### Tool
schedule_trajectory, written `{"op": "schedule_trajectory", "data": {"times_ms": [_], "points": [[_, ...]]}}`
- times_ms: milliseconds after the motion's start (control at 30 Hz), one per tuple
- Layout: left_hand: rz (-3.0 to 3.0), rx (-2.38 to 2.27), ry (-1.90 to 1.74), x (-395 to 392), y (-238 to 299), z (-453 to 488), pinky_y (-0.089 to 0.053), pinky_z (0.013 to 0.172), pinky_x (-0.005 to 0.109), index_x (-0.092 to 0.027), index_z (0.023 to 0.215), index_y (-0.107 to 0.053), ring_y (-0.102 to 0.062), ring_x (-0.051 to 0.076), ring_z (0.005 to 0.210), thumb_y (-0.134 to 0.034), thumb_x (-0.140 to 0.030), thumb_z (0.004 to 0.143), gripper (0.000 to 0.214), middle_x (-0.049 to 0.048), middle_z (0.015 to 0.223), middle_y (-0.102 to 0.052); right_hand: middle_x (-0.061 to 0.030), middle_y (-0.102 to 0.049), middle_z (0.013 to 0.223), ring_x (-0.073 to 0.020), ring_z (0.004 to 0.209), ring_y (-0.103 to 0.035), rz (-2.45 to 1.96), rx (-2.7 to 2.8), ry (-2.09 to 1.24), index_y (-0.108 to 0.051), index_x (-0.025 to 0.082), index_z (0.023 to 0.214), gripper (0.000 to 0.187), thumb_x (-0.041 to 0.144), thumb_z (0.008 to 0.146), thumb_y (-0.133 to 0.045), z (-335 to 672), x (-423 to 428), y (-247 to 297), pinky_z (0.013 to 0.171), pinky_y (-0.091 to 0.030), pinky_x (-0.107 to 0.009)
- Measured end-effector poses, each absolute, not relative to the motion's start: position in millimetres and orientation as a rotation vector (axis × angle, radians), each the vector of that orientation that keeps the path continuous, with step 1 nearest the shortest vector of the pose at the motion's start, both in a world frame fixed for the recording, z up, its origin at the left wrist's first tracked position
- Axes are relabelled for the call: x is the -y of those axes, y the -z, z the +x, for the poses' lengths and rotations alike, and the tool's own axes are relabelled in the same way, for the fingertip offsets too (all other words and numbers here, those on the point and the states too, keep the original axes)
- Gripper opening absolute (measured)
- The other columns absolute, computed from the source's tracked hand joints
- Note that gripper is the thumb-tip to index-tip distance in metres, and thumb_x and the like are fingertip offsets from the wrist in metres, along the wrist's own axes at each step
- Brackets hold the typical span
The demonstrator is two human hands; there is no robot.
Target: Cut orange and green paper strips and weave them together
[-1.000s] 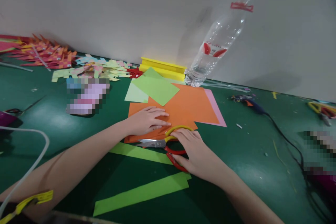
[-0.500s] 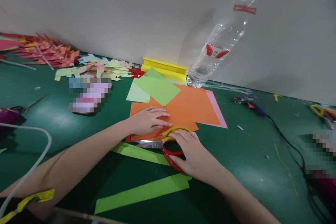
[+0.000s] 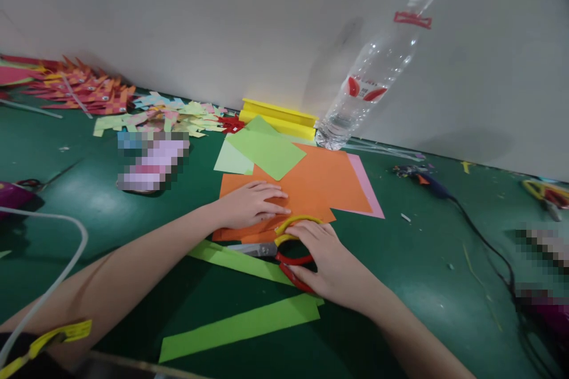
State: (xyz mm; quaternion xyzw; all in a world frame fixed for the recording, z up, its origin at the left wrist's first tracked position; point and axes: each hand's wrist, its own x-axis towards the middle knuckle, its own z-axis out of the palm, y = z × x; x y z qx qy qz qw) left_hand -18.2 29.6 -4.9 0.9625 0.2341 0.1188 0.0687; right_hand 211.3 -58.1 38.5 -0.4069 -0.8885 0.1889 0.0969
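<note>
My left hand point(image 3: 254, 205) lies flat, fingers stretched out, on orange paper point(image 3: 306, 186) on the green table. Red and yellow handled scissors point(image 3: 253, 250) are in my right hand point(image 3: 320, 251), its fingers wrapped round the handles. The blades point left, just below the near edge of the orange paper and over a green paper strip point(image 3: 249, 263). Closer to me lies another green strip point(image 3: 240, 328). A green sheet point(image 3: 269, 145) overlaps the orange paper at its far side, and a pink sheet point(image 3: 367, 183) shows from under its right edge.
By the wall stand a tilted plastic bottle point(image 3: 371, 80) and a yellow folded piece point(image 3: 280, 118). Paper cutouts point(image 3: 178, 113) and red paper shapes point(image 3: 84, 89) are heaped at the far left, near a phone point(image 3: 155, 163). A blue-handled corded tool point(image 3: 433, 185) lies on the right.
The scissors have shifted slightly toward me, their blades now a little lower below the orange paper's edge. My left hand stays in place.
</note>
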Motion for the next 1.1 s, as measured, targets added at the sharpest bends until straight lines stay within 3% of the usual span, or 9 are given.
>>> {"op": "schedule_trajectory", "data": {"times_ms": [400, 733, 1100], "points": [[2.487, -0.939, -0.496, -33, 10, -20, -0.037, 0.105, 0.033, -0.022, 0.128, -0.048, -0.046, 0.017, 0.124, -0.043, -0.015, 0.093, 0.036, 0.0055, 0.133, -0.053, -0.0082, -0.062, 0.118, -0.0286, 0.114, -0.055, -1.283, 2.558, -0.422, -0.057, 0.025, 0.111, 0.037, 0.032, 0.075, -0.064, 286, 25, -40, 0.094, -0.045, -0.047], [2.575, -0.949, -0.406, -27, 2, -21, -0.037, 0.103, 0.037, -0.022, 0.13, -0.045, -0.046, 0.022, 0.124, -0.042, -0.034, 0.094, 0.039, 0.0082, 0.136, -0.05, -0.0148, -0.058, 0.115, -0.0312, 0.104, -0.058, -1.727, 1.913, 0.01, -0.052, 0.018, 0.11, 0.042, 0.036, 0.074, -0.062, 307, -1, -8, 0.086, -0.048, -0.044], [2.624, -0.882, -0.387, -26, 2, -21, -0.033, 0.106, 0.036, -0.022, 0.128, -0.049, -0.041, 0.023, 0.128, -0.05, -0.045, 0.09, 0.044, 0.0072, 0.137, -0.047, -0.0179, -0.059, 0.109, -0.0351, 0.104, -0.052, -1.794, 1.941, 0.11, -0.042, 0.011, 0.126, 0.053, 0.038, 0.081, -0.053, 308, -4, 7, 0.088, -0.042, -0.05]]}}
